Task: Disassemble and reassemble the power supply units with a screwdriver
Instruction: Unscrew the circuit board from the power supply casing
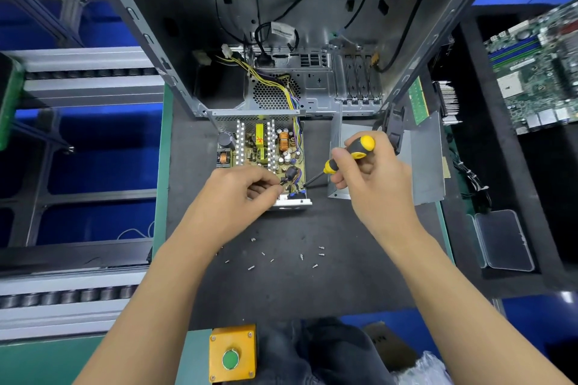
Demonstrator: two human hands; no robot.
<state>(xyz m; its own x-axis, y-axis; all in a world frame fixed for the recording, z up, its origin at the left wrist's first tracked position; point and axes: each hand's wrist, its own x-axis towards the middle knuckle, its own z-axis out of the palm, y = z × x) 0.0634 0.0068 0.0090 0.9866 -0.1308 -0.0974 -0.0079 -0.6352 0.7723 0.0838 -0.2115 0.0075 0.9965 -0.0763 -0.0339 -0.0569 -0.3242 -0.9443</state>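
- Right hand (372,172) grips the yellow-and-black-handled screwdriver (344,156), tip at the open metal power supply unit (261,150) lying just left of it.
- Left hand (240,194) pinches black wires (286,180) at the unit's near corner.
- Small silver screws (301,256) lie scattered on the dark surface (312,284) below both hands.

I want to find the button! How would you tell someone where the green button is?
Start at the open power supply unit on the dark mat, then come straight down past the loose screws to the bench's near edge. There sits a small yellow box: it alone has a round green button on top.
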